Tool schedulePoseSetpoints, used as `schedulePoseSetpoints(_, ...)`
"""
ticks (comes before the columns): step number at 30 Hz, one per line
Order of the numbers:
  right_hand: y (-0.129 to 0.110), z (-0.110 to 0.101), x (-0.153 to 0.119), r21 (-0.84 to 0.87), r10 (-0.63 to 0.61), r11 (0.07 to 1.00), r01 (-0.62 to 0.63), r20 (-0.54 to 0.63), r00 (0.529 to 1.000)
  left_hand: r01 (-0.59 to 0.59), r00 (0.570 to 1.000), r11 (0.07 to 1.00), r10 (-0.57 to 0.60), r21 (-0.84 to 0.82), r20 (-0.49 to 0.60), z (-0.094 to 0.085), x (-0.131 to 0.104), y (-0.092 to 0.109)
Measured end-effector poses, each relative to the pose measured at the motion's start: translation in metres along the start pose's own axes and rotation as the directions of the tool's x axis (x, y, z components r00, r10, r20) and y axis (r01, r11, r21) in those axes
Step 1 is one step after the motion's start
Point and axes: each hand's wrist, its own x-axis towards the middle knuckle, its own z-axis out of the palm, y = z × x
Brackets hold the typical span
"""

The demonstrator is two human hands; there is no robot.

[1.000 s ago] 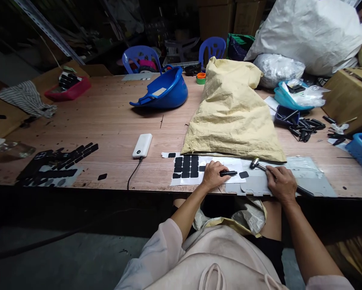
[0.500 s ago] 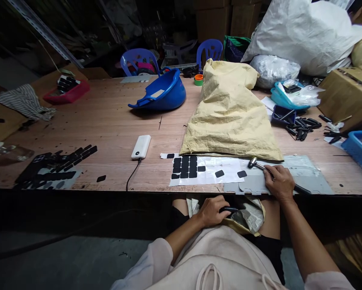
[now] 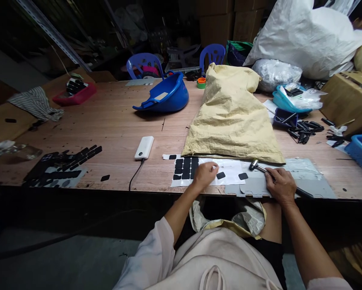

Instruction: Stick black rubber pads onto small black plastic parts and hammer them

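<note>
Left hand [image 3: 205, 176] back at white sheet [image 3: 231, 166], black tube gone.

Light, apparently from overhead, fell across a wood-grain table [image 3: 108, 133] and shone palest on a white sheet [image 3: 232, 165], while the far background sank into near-black and the floor [image 3: 78, 262] lay dim. A dark shadow pooled beneath a blue scoop [image 3: 171, 98]; a small highlight glinted on a hammer's metal head [image 3: 253, 165]. Wide-angle distortion stretched shapes toward the sides, and distant clutter [image 3: 161, 36] dissolved into murk.
</note>
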Motion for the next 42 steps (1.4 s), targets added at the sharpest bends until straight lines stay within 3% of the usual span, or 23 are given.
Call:
schedulePoseSetpoints(3, -0.001, -0.001, 0.0, 0.0, -0.013, 1.0, 0.013, -0.005, 1.0, 0.16, 0.987, 0.96, -0.151, 0.228, -0.056, -0.021, 0.035, -0.005)
schedulePoseSetpoints(6, -0.001, -0.001, 0.0, -0.004, -0.023, 1.0, 0.023, -0.016, 1.0, 0.218, 0.976, 0.92, -0.206, 0.326, -0.074, -0.032, 0.054, -0.011)
schedulePoseSetpoints(14, -0.003, -0.001, 0.0, 0.0, -0.004, 1.0, 0.004, -0.016, 1.0, 0.037, 0.965, 0.959, 0.039, 0.282, -0.261, -0.034, 0.068, -0.022)
schedulePoseSetpoints(16, -0.003, -0.002, 0.0, 0.001, -0.007, 1.0, 0.007, -0.015, 1.0, 0.112, 0.948, 0.932, 0.004, 0.346, -0.319, -0.031, 0.068, -0.025)
schedulePoseSetpoints(19, -0.003, -0.002, 0.0, 0.005, -0.008, 1.0, 0.008, -0.011, 1.0, 0.325, 0.906, 0.872, -0.177, 0.366, -0.383, -0.031, 0.069, -0.027)
schedulePoseSetpoints(22, -0.002, 0.0, -0.001, 0.009, 0.002, 1.0, -0.002, -0.009, 1.0, 0.467, 0.863, 0.832, -0.355, 0.299, -0.359, -0.039, 0.074, -0.024)
schedulePoseSetpoints(24, -0.002, 0.001, -0.001, 0.01, 0.001, 1.0, -0.001, -0.017, 1.0, 0.479, 0.854, 0.84, -0.381, 0.255, -0.354, -0.047, 0.079, -0.02)
schedulePoseSetpoints(29, -0.004, 0.0, -0.001, 0.004, -0.013, 1.0, 0.013, -0.037, 0.999, 0.321, 0.92, 0.93, -0.26, 0.181, -0.293, -0.064, 0.083, -0.015)
schedulePoseSetpoints(33, -0.004, 0.0, -0.001, 0.01, -0.007, 1.0, 0.007, -0.037, 0.999, 0.305, 0.95, 0.897, -0.264, 0.32, -0.164, -0.06, 0.078, -0.019)
schedulePoseSetpoints(37, -0.003, 0.001, -0.002, 0.02, 0.0, 1.0, 0.001, -0.036, 0.999, 0.42, 0.907, 0.813, -0.365, 0.404, -0.208, -0.045, 0.075, -0.021)
schedulePoseSetpoints(40, -0.003, 0.001, -0.002, 0.019, 0.012, 1.0, -0.011, -0.024, 1.0, 0.5, 0.861, 0.816, -0.435, 0.29, -0.263, -0.043, 0.079, -0.018)
schedulePoseSetpoints(42, -0.004, 0.001, -0.001, 0.02, 0.017, 1.0, -0.016, -0.014, 1.0, 0.501, 0.854, 0.844, -0.445, 0.193, -0.27, -0.05, 0.085, -0.016)
